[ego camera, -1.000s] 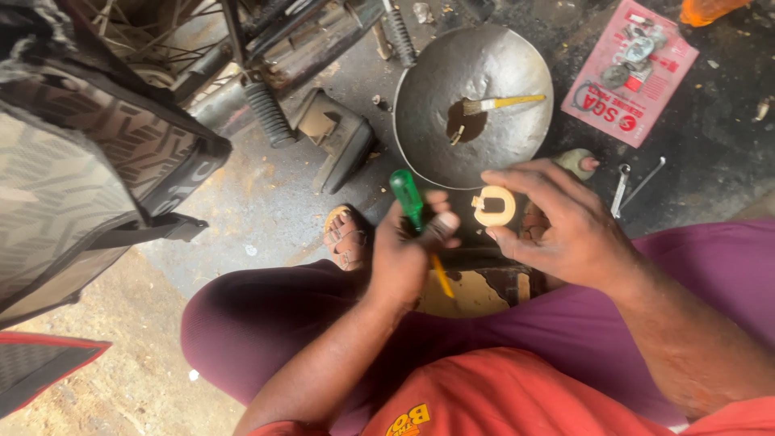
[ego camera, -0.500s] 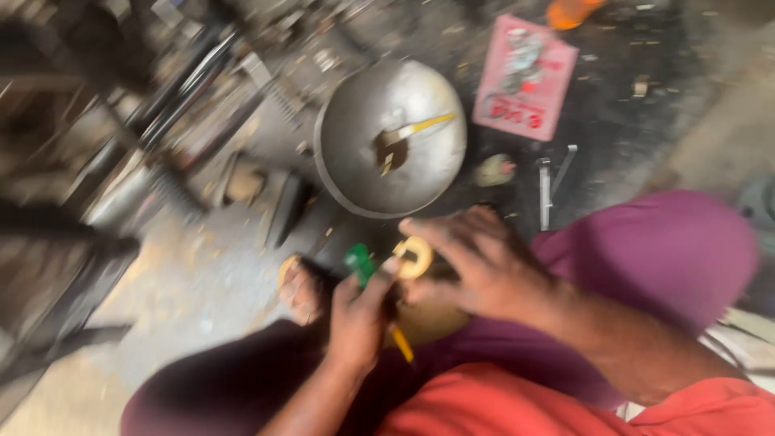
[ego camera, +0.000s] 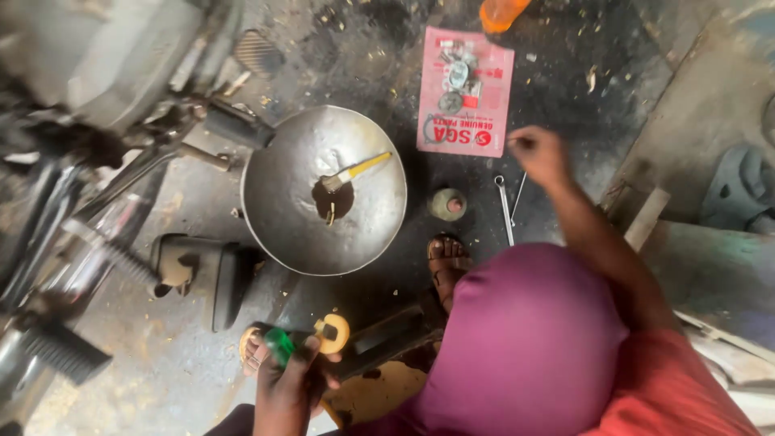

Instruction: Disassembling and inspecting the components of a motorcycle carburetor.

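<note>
My left hand (ego camera: 289,389) sits low in front of me, closed around a green-handled screwdriver (ego camera: 279,345). A yellow ring-shaped part (ego camera: 333,333) rests at its fingertips. My right hand (ego camera: 537,153) is stretched far out to the ground beside a red parts packet (ego camera: 466,90). Its fingertips are pinched together at the packet's lower right edge. Whether they hold anything is not visible. A thin metal rod (ego camera: 519,196) and a spanner (ego camera: 504,211) lie just below that hand.
A dented metal bowl (ego camera: 278,211) holds dark oil and a yellow-handled brush (ego camera: 355,170). A small round cap (ego camera: 448,204) lies beside it, with an orange bottle (ego camera: 500,12) beyond the packet. Motorcycle parts (ego camera: 121,202) crowd the left. My sandalled foot (ego camera: 446,260) is near the bowl.
My right hand has let go of the yellow ring and reached out to the right, next to the red packet. The view has swung right. My left hand still holds the screwdriver.
</note>
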